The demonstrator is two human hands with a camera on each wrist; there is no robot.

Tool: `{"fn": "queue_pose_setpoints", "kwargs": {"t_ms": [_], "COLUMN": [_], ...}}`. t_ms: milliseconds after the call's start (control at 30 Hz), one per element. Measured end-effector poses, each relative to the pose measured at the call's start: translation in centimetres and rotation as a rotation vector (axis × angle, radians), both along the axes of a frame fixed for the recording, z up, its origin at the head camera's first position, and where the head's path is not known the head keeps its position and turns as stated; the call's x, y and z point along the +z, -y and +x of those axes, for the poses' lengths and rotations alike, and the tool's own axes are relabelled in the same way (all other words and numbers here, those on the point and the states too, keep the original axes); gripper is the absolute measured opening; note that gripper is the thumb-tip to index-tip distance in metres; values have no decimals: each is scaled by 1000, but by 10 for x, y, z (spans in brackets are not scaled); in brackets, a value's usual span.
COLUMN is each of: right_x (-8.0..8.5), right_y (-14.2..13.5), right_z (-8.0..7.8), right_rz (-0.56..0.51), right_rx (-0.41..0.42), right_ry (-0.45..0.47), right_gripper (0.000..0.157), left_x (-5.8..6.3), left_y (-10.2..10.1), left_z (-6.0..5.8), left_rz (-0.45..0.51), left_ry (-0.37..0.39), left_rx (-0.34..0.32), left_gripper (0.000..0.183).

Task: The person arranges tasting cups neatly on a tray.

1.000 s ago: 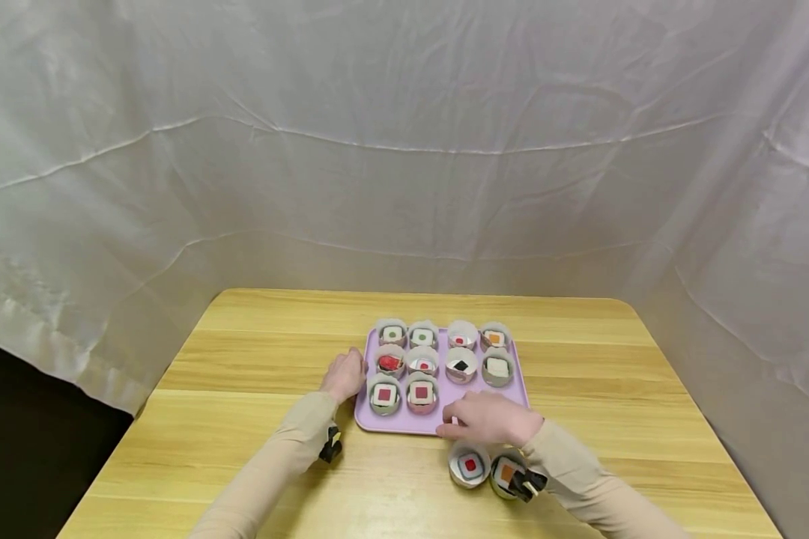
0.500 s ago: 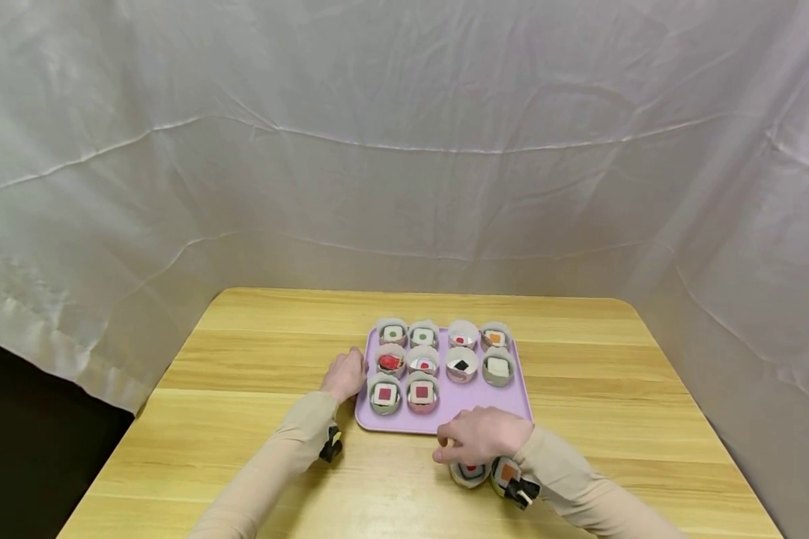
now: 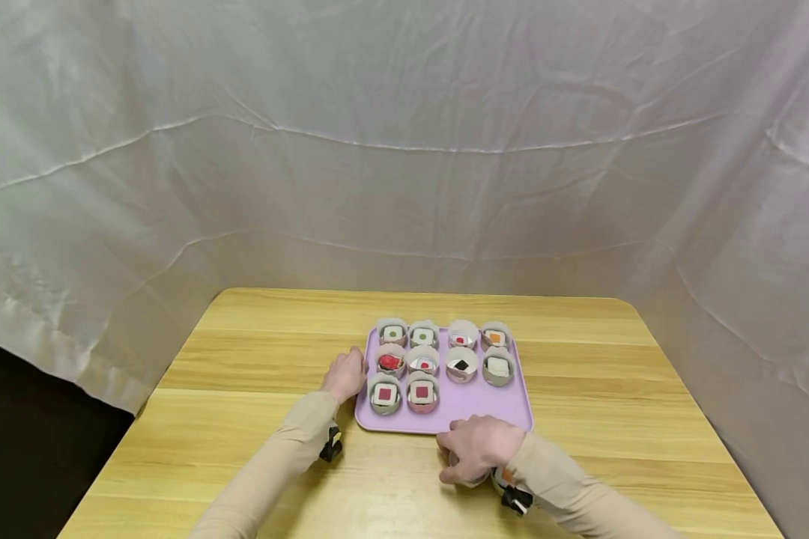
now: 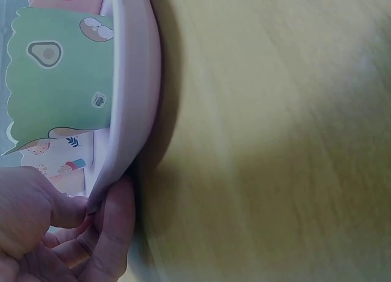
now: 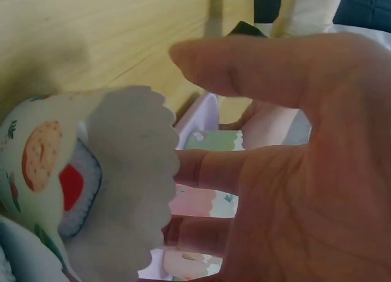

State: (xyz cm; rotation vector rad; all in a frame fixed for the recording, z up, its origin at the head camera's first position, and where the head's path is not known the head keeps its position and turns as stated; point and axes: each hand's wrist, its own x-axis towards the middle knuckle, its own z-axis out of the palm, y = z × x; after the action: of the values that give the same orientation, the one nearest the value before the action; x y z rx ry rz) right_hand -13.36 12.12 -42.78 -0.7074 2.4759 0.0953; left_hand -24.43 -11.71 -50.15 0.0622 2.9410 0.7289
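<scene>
My left hand (image 3: 344, 376) pinches the left rim of a purple tray (image 3: 482, 406); thumb and fingers meet on the rim (image 4: 135, 80) in the left wrist view. My right hand (image 3: 480, 446) is over a paper cup (image 5: 131, 172) just in front of the tray. In the right wrist view, thumb and fingers are spread at its scalloped rim, with the thumb apart from it. Inside is a sushi-like roll (image 5: 78, 187), white with a red centre and dark edge. The hand hides most of this cup in the head view.
Several paper cups with sushi-like pieces stand in rows on the tray, among them a green cup (image 3: 385, 408) and a pink one (image 3: 422, 406). Another cup (image 3: 501, 480) is partly hidden under my right wrist. Grey fabric (image 3: 404, 150) hangs behind the wooden table (image 3: 256, 329).
My right hand has come from over the tray's front edge towards me, down over the left one of the two cups in front. The left hand has stayed at the rim.
</scene>
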Motion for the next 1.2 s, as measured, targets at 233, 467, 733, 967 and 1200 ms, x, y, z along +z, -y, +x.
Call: {"fn": "queue_pose_setpoints", "kwargs": {"t_ms": [233, 467, 733, 967, 1200], "right_x": [-6, -8, -11, -7, 0], "right_y": [4, 4, 4, 1, -5], "right_z": [3, 7, 7, 3, -5], "right_rz": [51, 47, 25, -6, -44], "right_rx": [75, 93, 101, 92, 75], "right_ry": [-47, -94, -106, -85, -47], "right_gripper": [59, 59, 55, 57, 63], "left_x": [0, 0, 1, 1, 0], "left_y": [0, -1, -1, -1, -1], "left_z": [0, 0, 1, 0, 0], "left_rz": [8, 8, 7, 5, -5], "left_ry": [20, 32, 41, 47, 35], "left_rx": [11, 19, 14, 10, 11], "left_gripper": [15, 16, 16, 17, 18]}}
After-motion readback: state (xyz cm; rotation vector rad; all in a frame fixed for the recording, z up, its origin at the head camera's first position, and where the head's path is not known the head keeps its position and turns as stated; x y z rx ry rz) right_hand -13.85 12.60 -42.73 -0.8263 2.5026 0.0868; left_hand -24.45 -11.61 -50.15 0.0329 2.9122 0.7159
